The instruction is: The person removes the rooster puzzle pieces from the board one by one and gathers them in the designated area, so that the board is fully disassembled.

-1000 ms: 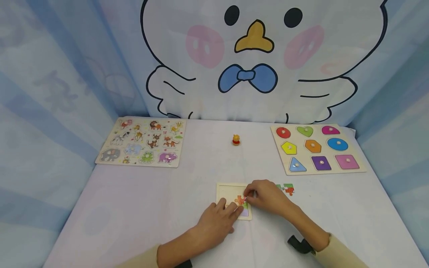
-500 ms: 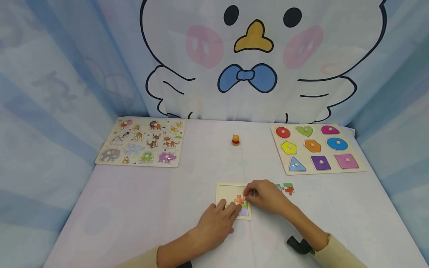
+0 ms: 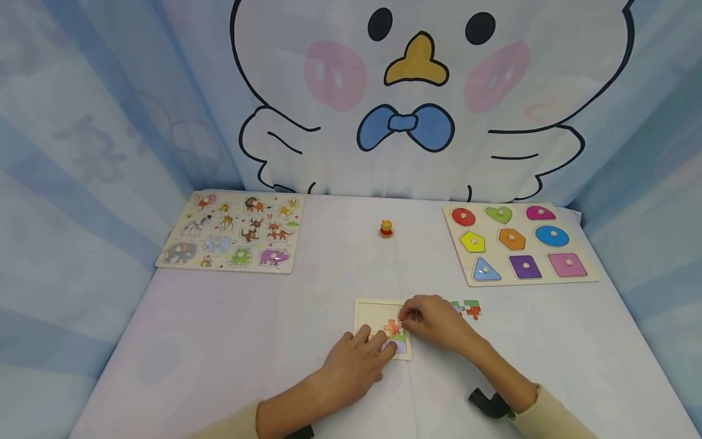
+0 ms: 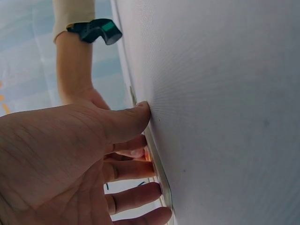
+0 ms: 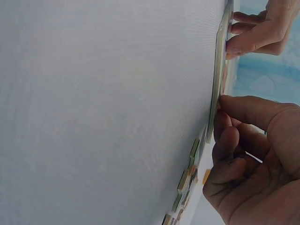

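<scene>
We locate the small wooden puzzle tray [image 3: 373,312] flat on the surface [image 3: 219,341], at its near middle and between the two hands. We find a red-orange piece [image 3: 392,327] lying in the right part of the recess, with a lilac section [image 3: 401,348] below it near the corner. We judge the tray light and stiff, best steadied by its raised rim; the pieces look thin, rigid and light, likely to skid if pushed off-centre, with narrow tabs that call for gentle pressure. We would take a piece by opposite edges, between thumb and fingertip. The left hand [image 3: 353,366] has its fingers spread and slightly bent, fingertips resting on the tray, gripping no piece that we can see. The right hand [image 3: 439,320] is closed to a fine pinch at the tray's right side, thumb and fingertips on a puzzle piece mostly hidden by them; we cannot tell its outline. Just beyond the right hand we note loose pieces [image 3: 472,310] on the surface. Farther back we have an animal board [image 3: 255,269] at left, a small red-and-yellow figurine [image 3: 386,229] near the centre and a shape board [image 3: 492,242] at right. The surface carries a smooth whitish covering, bounded behind by a cartoon-printed curtain [image 3: 403,171] and at both sides by pale blue drapes [image 3: 82,201]
</scene>
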{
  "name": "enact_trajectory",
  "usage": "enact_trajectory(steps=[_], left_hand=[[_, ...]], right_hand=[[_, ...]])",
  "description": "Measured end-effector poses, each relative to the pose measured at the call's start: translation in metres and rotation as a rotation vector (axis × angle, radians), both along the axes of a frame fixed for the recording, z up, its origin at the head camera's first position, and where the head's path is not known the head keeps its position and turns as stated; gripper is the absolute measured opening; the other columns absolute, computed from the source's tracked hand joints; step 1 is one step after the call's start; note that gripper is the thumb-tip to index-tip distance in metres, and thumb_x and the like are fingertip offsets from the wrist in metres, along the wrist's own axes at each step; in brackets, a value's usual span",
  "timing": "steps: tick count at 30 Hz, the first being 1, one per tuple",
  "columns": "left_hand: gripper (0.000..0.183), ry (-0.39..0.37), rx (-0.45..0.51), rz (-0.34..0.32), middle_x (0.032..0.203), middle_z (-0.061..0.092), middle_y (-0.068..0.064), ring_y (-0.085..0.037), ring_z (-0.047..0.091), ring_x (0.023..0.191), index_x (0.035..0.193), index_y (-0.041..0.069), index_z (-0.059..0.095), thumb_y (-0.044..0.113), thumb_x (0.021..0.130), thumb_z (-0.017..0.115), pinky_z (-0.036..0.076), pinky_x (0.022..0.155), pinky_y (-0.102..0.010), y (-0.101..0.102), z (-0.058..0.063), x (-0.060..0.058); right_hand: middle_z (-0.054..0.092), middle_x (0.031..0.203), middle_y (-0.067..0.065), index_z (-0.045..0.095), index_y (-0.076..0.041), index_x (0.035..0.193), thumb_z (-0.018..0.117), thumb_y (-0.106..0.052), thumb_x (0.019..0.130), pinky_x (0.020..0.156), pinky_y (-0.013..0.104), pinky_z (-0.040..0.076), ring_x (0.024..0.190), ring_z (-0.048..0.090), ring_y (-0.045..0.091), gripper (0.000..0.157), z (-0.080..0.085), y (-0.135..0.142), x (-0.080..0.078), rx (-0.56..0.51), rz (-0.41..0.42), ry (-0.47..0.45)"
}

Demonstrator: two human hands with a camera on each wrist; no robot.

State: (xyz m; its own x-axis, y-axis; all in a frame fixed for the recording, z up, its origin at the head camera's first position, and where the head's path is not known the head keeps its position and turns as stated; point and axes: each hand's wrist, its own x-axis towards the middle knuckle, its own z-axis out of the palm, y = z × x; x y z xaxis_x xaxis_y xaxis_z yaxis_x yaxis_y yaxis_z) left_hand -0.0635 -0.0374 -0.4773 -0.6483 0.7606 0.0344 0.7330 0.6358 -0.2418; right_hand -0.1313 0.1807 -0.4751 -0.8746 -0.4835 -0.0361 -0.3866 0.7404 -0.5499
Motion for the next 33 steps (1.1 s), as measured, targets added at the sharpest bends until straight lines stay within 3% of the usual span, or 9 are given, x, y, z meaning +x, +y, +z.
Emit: enact_trajectory(steps=[33], left_hand=[[0.054,-0.058,0.021,0.003,0.118,0.049,0.005,-0.017,0.045,0.099,0.136,0.033,0.054,0.051,0.088,0.070,0.041,0.060,-0.025,0.0013,0.0028,0.0008]], right_hand=[[0.062,0.076,-0.012,0.068,-0.016,0.088,0.073,-0.011,0.088,0.067,0.025,0.051,0.070,0.058,0.008,0.007,-0.0013,0.0037,0.0062,-0.139,-0.079,-0.151]])
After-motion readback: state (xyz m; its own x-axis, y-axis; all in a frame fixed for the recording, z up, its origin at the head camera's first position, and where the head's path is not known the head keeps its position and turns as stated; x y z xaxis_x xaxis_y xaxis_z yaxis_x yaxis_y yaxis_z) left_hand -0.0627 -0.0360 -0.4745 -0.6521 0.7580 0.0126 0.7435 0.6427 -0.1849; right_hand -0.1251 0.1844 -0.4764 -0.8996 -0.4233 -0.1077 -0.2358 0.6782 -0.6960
